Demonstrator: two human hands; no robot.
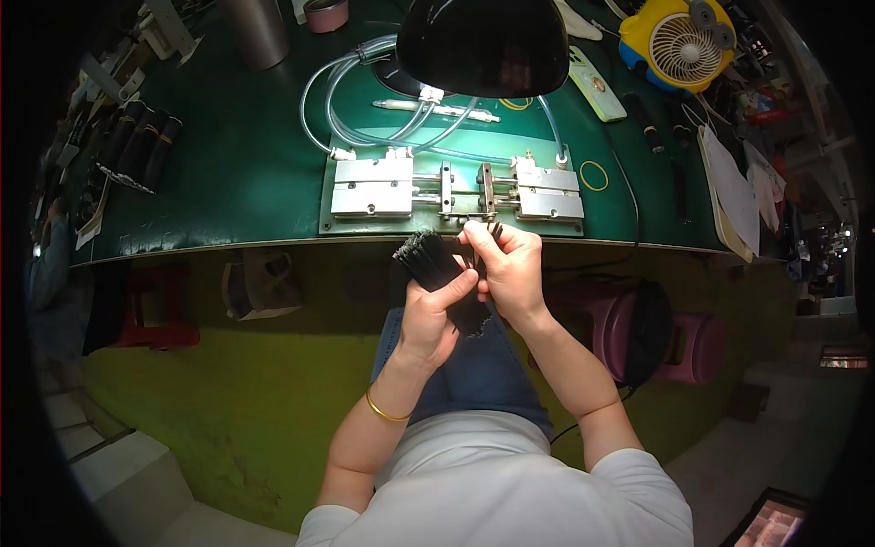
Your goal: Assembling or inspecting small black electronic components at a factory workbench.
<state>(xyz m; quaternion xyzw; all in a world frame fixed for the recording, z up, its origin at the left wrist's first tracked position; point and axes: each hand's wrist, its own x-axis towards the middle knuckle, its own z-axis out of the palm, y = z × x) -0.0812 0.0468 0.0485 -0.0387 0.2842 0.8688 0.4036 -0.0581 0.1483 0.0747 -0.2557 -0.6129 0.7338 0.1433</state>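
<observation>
Hands on a bundle of black rods

Fingers of the left hand (428, 314) wrap a bundle of thin black rods (436, 266), held just off the worktop's (237, 173) near edge. The right hand (510, 269) pinches one rod's tip beside the metal fixture (456, 191) at that edge.

The sticks (436, 266) I hold are black, a plain dark bundle. My bracelet (383, 410) is gold, my shirt (492, 492) white, my jeans (483, 374) blue. The table (237, 173) is deep green, the metal block (456, 190) silver. The fan (679, 41) is yellow with a pale grille. The stool (693, 346) looks pink, perhaps purplish in this dim light. The lamp (483, 46) shade is black.
</observation>
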